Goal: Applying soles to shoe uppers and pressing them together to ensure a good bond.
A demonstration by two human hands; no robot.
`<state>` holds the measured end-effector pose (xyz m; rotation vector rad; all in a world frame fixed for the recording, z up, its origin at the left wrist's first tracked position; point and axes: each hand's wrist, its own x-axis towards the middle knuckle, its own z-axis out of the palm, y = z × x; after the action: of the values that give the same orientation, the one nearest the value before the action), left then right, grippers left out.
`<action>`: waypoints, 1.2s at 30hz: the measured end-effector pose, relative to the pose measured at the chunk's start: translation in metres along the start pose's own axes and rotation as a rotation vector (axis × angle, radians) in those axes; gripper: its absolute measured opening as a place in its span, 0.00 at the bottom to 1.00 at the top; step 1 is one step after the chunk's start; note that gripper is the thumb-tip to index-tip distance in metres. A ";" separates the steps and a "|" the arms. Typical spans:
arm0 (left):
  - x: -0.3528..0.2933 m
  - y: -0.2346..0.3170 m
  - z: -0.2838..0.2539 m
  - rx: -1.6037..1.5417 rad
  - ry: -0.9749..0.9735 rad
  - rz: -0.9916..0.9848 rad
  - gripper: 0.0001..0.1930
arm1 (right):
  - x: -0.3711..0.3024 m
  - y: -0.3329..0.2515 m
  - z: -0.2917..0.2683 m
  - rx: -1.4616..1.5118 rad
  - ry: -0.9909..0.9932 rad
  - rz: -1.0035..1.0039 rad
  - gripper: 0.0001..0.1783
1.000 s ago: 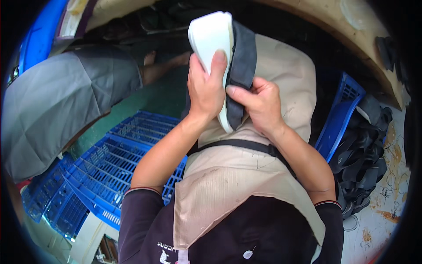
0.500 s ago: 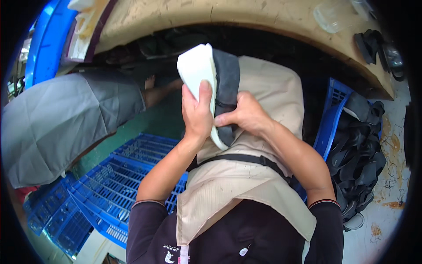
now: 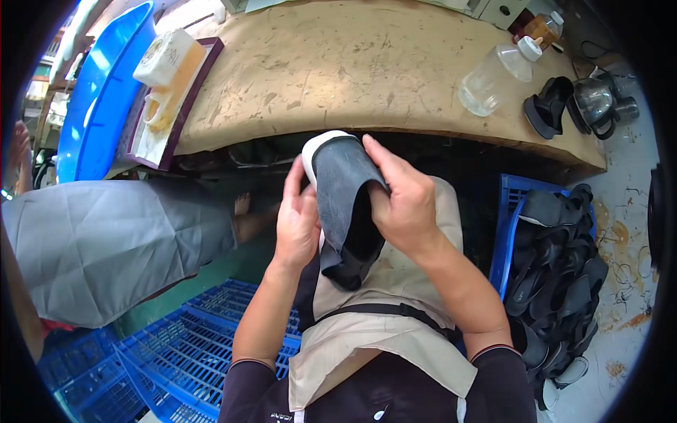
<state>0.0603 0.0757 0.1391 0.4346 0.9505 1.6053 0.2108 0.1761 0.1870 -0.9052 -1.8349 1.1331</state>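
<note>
Over my lap I hold a sandal (image 3: 347,173) with a black upper and a thick white sole whose edge shows at its far left. Its dark opening faces me and to the right. My left hand (image 3: 297,222) supports the sole side, with its fingers partly hidden behind it. On the other side my right hand (image 3: 405,194) grips the upper, its thumb at the rim of the opening and its index finger along the far end. A beige apron (image 3: 416,271) covers my legs beneath the shoe.
Ahead stands a brown-covered table (image 3: 303,77) bearing a clear bottle (image 3: 497,79), black straps (image 3: 549,107) and a stained white container (image 3: 166,60). A blue crate of black sandals (image 3: 557,261) is at right. At left are blue crates (image 3: 190,345) and a person in a grey apron (image 3: 120,240).
The sandal has turned from showing its white sole to showing its black upper and opening. My right hand has moved to its far right side. More of the tabletop shows.
</note>
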 end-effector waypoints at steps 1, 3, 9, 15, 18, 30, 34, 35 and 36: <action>-0.001 -0.001 0.009 0.137 -0.039 0.053 0.38 | -0.002 0.006 -0.003 -0.120 0.017 -0.062 0.32; -0.003 0.002 0.024 0.418 -0.107 0.164 0.39 | -0.006 0.013 -0.004 -0.350 0.045 -0.185 0.33; 0.017 -0.005 0.035 0.554 0.033 0.153 0.44 | 0.007 0.002 -0.024 -0.350 -0.075 -0.116 0.34; 0.016 0.008 0.026 0.585 0.134 0.157 0.42 | 0.025 -0.025 -0.087 -0.236 0.160 -0.151 0.34; 0.012 0.019 0.023 0.350 0.082 0.103 0.40 | 0.069 -0.004 -0.139 -0.241 0.522 -0.142 0.44; -0.015 0.076 0.005 0.598 0.068 0.080 0.39 | 0.123 0.027 -0.161 -0.429 0.368 -0.034 0.44; -0.024 0.073 -0.008 0.795 0.066 0.092 0.39 | 0.110 0.005 -0.166 -0.482 0.143 -0.021 0.44; -0.025 0.071 -0.013 0.817 0.071 0.085 0.39 | 0.106 0.003 -0.162 -0.475 0.128 -0.005 0.44; -0.027 0.070 -0.018 0.836 0.073 0.076 0.39 | 0.100 -0.004 -0.156 -0.522 0.023 -0.071 0.44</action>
<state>0.0092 0.0437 0.1878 0.9909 1.6668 1.2296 0.3035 0.3180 0.2616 -1.1212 -2.1674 0.5985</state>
